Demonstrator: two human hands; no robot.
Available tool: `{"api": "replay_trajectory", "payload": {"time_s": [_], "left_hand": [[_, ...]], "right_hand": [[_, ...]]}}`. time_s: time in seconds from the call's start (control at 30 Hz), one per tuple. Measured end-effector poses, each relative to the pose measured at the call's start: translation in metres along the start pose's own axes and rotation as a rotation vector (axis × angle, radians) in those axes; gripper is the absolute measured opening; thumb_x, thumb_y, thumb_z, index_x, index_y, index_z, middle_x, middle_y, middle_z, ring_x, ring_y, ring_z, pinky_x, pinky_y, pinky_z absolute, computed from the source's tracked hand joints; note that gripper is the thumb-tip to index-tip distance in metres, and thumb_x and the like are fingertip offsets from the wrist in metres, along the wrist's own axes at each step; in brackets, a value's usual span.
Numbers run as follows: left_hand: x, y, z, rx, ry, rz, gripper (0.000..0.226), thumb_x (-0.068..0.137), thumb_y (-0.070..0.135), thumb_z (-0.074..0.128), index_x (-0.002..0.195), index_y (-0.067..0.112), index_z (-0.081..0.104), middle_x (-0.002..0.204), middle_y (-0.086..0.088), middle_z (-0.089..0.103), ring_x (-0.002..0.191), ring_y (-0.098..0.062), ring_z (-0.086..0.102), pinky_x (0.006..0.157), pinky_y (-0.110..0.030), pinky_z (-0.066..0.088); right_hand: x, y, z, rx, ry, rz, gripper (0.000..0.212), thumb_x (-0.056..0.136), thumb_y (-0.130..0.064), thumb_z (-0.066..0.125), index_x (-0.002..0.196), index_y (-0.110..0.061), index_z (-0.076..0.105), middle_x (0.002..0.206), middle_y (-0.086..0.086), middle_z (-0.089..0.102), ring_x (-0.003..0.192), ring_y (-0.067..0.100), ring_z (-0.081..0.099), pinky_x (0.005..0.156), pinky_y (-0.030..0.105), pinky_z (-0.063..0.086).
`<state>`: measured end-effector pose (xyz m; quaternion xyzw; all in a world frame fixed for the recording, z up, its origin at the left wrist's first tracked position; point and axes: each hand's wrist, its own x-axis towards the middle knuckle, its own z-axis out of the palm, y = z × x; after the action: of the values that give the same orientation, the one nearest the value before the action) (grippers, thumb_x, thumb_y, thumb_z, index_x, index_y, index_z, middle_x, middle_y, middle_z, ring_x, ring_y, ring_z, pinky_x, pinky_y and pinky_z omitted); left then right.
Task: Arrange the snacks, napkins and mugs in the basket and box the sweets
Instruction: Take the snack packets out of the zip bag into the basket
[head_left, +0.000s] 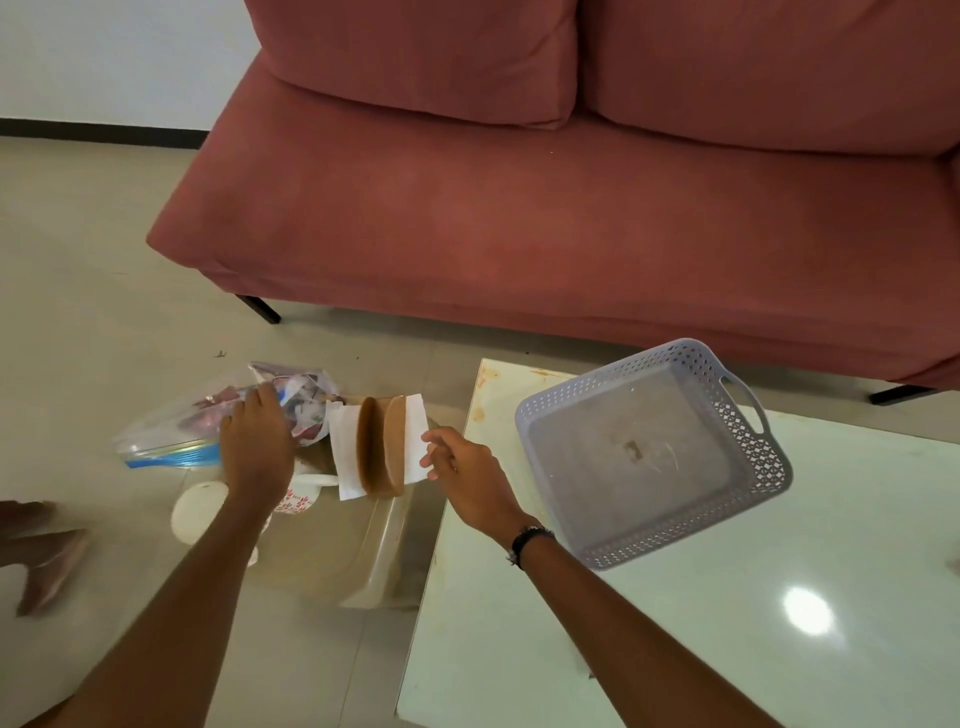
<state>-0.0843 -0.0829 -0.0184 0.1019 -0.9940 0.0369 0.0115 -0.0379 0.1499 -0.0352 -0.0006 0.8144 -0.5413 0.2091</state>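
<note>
A grey perforated basket (737, 421) sits on the white table (727, 623), with nothing in it. Left of the table, on a lower glass surface, stands a brown napkin holder (382, 447) with white napkins (347, 452). My right hand (462, 478) touches the napkins' right edge with its fingertips. My left hand (257, 441) rests on a clear zip bag of snacks (208, 421). Below my left forearm lie a white mug (195, 514) and a mug with a red pattern (298, 499), partly hidden.
A red sofa (519, 208) fills the back, its dark leg (260, 306) on the tiled floor. A beige plastic piece (384, 551) lies under the glass beside the table's left edge. Someone's feet (41, 551) are at the far left.
</note>
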Motion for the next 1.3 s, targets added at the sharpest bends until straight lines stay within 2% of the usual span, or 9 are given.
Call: {"api": "replay_trajectory", "payload": {"time_s": [0.2, 0.53, 0.63, 0.7, 0.83, 0.93, 1.03, 1.13, 1.3], "left_hand": [[0.035, -0.021, -0.068, 0.11, 0.173, 0.119, 0.035, 0.068, -0.017, 0.058, 0.099, -0.003, 0.048, 0.083, -0.025, 0.055, 0.069, -0.042, 0.056, 0.048, -0.046, 0.048], [0.059, -0.029, -0.192, -0.058, 0.333, 0.189, 0.032, 0.084, -0.009, 0.044, 0.115, -0.004, 0.048, 0.103, -0.031, 0.055, 0.073, -0.055, 0.056, 0.061, -0.057, 0.045], [0.05, 0.005, -0.226, -0.277, 0.273, 0.192, 0.028, 0.089, -0.001, 0.041, 0.116, -0.006, 0.049, 0.098, -0.036, 0.06, 0.085, -0.055, 0.058, 0.071, -0.055, 0.045], [0.034, 0.035, -0.238, -0.516, 0.199, 0.124, 0.029, 0.093, 0.01, 0.039, 0.114, -0.007, 0.049, 0.098, -0.036, 0.06, 0.088, -0.049, 0.059, 0.076, -0.051, 0.044], [-0.015, 0.096, -0.254, -0.913, 0.059, -0.056, 0.023, 0.094, 0.009, 0.035, 0.11, -0.002, 0.048, 0.096, -0.025, 0.058, 0.085, -0.034, 0.055, 0.076, -0.04, 0.041], [-0.061, 0.13, -0.26, -1.103, -0.032, -0.16, 0.014, 0.093, 0.007, 0.036, 0.101, 0.003, 0.047, 0.081, -0.012, 0.052, 0.08, -0.028, 0.049, 0.073, -0.037, 0.037], [-0.109, 0.165, -0.26, -1.174, -0.186, -0.172, 0.009, 0.093, 0.008, 0.037, 0.096, 0.008, 0.045, 0.082, -0.009, 0.046, 0.08, -0.023, 0.044, 0.071, -0.032, 0.033], [-0.154, 0.206, -0.261, -1.17, -0.349, -0.159, 0.007, 0.095, 0.011, 0.039, 0.096, 0.006, 0.044, 0.092, -0.019, 0.052, 0.083, -0.031, 0.05, 0.069, -0.033, 0.037], [-0.212, 0.27, -0.269, -1.11, -0.456, -0.06, 0.018, 0.094, 0.011, 0.039, 0.108, 0.003, 0.048, 0.108, -0.023, 0.061, 0.098, -0.036, 0.061, 0.085, -0.044, 0.051]], "right_hand": [[0.001, -0.025, -0.005, -0.014, 0.027, -0.027, 0.033, 0.1, -0.03, 0.035, 0.125, -0.016, 0.051, 0.117, 0.006, 0.066, 0.1, 0.022, 0.065, 0.091, 0.036, 0.055], [-0.015, -0.079, -0.025, -0.006, 0.048, -0.128, 0.029, 0.1, -0.026, 0.036, 0.123, -0.019, 0.051, 0.117, 0.004, 0.064, 0.101, 0.022, 0.062, 0.085, 0.027, 0.053], [-0.03, -0.105, -0.034, 0.021, 0.079, -0.18, 0.028, 0.101, -0.024, 0.033, 0.121, -0.018, 0.052, 0.111, 0.004, 0.067, 0.094, 0.017, 0.062, 0.077, 0.017, 0.047], [-0.043, -0.129, -0.042, 0.063, 0.115, -0.22, 0.028, 0.101, -0.022, 0.033, 0.12, -0.017, 0.053, 0.105, 0.005, 0.069, 0.094, 0.018, 0.064, 0.078, 0.02, 0.047], [-0.081, -0.171, -0.07, 0.132, 0.173, -0.314, 0.024, 0.099, -0.021, 0.041, 0.117, -0.015, 0.056, 0.102, 0.004, 0.069, 0.088, 0.017, 0.067, 0.08, 0.03, 0.053], [-0.123, -0.176, -0.103, 0.18, 0.227, -0.316, 0.023, 0.096, -0.018, 0.048, 0.116, -0.014, 0.059, 0.103, 0.001, 0.068, 0.09, 0.009, 0.064, 0.079, 0.021, 0.052], [-0.176, -0.162, -0.137, 0.152, 0.21, -0.262, 0.022, 0.095, -0.022, 0.052, 0.112, -0.013, 0.063, 0.101, -0.003, 0.067, 0.089, 0.004, 0.063, 0.077, 0.015, 0.051], [-0.226, -0.134, -0.167, -0.04, 0.189, -0.167, 0.03, 0.092, -0.032, 0.057, 0.113, -0.012, 0.064, 0.111, 0.0, 0.067, 0.095, 0.006, 0.061, 0.087, 0.019, 0.05], [-0.305, -0.104, -0.212, -0.071, 0.243, -0.014, 0.04, 0.084, -0.046, 0.063, 0.11, -0.015, 0.067, 0.107, -0.005, 0.069, 0.096, 0.006, 0.064, 0.083, 0.016, 0.049]]}}
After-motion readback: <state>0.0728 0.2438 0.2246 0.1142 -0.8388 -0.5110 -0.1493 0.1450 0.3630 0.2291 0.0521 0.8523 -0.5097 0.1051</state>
